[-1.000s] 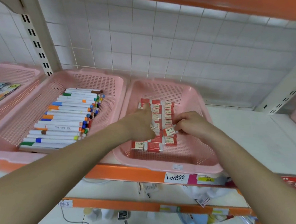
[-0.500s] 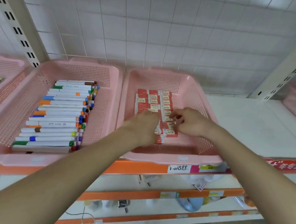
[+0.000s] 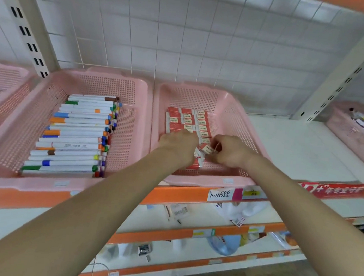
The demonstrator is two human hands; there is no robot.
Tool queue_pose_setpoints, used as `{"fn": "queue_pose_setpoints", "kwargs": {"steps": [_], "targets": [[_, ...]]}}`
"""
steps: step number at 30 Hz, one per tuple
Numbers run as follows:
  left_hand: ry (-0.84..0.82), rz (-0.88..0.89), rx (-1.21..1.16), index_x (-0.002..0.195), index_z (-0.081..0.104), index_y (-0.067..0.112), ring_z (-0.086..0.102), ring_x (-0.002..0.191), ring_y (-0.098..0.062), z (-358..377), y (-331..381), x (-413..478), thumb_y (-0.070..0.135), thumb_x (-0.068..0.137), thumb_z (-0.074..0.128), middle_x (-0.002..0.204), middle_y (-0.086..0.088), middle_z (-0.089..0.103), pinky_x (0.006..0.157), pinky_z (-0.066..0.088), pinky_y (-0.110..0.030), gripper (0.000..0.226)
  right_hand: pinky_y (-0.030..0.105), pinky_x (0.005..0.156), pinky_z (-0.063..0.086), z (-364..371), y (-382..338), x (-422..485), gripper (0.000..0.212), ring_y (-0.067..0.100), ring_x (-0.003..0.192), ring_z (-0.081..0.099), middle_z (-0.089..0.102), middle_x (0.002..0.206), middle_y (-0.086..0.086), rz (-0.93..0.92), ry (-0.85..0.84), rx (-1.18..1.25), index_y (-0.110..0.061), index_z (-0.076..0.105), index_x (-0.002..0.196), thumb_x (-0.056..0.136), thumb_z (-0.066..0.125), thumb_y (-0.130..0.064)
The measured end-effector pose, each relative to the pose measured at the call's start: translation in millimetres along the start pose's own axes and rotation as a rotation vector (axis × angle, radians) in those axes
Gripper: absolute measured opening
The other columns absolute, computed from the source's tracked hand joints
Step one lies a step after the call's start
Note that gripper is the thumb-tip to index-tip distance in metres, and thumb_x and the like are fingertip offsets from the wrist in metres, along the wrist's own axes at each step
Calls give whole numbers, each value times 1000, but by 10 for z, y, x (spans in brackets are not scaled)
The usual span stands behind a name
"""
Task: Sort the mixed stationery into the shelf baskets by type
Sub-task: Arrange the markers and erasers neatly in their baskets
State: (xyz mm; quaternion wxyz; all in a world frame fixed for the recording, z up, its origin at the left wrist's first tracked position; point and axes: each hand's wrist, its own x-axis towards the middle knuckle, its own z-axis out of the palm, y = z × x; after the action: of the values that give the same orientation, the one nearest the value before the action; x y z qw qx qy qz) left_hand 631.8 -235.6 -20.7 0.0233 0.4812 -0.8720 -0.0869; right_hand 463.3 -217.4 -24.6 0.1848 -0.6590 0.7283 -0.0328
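A pink mesh basket on the shelf holds rows of small red and white eraser boxes. Both my hands are inside it near its front. My left hand is curled over several boxes at the front left of the rows and hides them. My right hand pinches one tilted eraser box between the fingertips. A second pink basket to the left holds a row of white markers with coloured caps.
More pink baskets sit at the far left and far right. A bare white shelf board lies between the eraser basket and the right one. Orange shelf edges carry price tags; lower shelves hold bags and small items.
The view has tilted downward slightly. Both hands stay in the eraser basket; my right hand has drawn a little nearer with the tilted box, and my left hand has shifted slightly.
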Motion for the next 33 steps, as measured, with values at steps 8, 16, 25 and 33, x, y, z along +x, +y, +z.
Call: {"fn": "queue_pose_setpoints", "kwargs": {"steps": [8,16,25,33], "targets": [[102,-6,135,92,52,21,50,84,-22,-130,75,-93,40,94,57,89,0,49,71,40,-35,20,38,92,49,-195,30,-353,35,28,107,58,66,119,6,-85,204,-141,-20,65,120,92,57,-39],[212,109,-9,120,61,20,59,113,-28,-285,537,-228,43,97,47,128,-2,61,96,41,-41,36,43,115,28,-439,617,-875,49,25,144,27,32,159,-2,-55,413,-48,-29,49,142,96,53,-45],[228,171,53,143,46,25,52,126,-27,-121,1823,-50,54,99,40,151,3,44,103,36,-41,53,47,118,20,-714,1820,-1553,53,23,148,20,22,163,-2,7,473,37,-29,42,147,98,49,-48],[266,197,20,144,43,30,37,141,-21,96,3132,200,52,98,41,159,7,33,110,29,-42,52,47,119,20,-1097,3117,-2104,54,21,148,21,24,162,0,42,483,29,-28,43,147,98,52,-46]]}}
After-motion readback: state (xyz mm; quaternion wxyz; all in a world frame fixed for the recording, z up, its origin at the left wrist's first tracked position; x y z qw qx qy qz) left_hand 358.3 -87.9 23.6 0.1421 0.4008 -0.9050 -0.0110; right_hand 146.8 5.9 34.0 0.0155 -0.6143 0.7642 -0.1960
